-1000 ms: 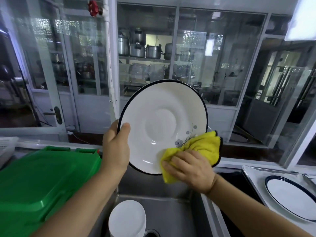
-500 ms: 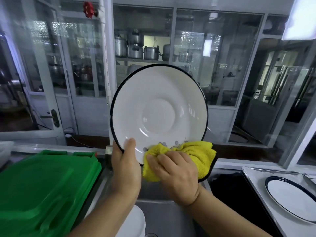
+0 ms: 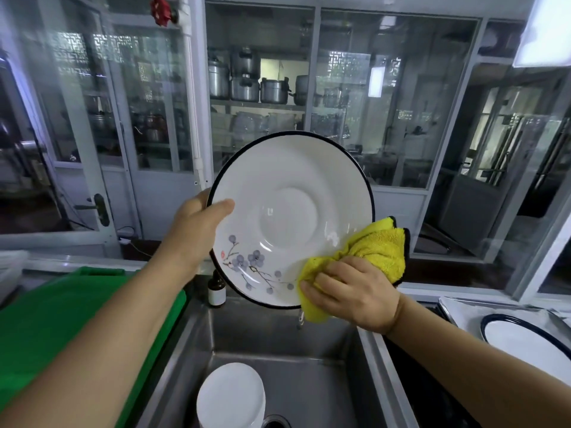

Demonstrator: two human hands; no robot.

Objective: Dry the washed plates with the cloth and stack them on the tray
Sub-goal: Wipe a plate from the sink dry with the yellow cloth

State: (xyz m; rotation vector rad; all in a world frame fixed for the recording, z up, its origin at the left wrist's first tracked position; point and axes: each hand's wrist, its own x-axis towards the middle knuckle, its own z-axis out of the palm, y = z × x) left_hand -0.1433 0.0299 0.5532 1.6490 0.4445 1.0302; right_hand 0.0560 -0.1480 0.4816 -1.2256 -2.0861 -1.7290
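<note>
A white plate (image 3: 290, 217) with a black rim and a blue flower print is held upright above the sink. My left hand (image 3: 197, 230) grips its left edge, thumb on the face. My right hand (image 3: 355, 291) holds a bunched yellow cloth (image 3: 370, 254) pressed against the plate's lower right rim. A stack of white plates (image 3: 231, 396) sits in the sink below. At the right, one black-rimmed plate (image 3: 531, 344) lies on a metal tray (image 3: 457, 307).
The steel sink (image 3: 309, 350) is directly below the hands. A green plastic lid (image 3: 61, 319) covers the counter on the left. A small brown bottle (image 3: 216, 291) stands at the sink's back edge. Glass partitions and shelves of pots fill the background.
The plate has been turned so the flower print now shows at its lower left. My right hand and the cloth moved from the bottom edge to the lower right rim. My left hand shifted up the left edge.
</note>
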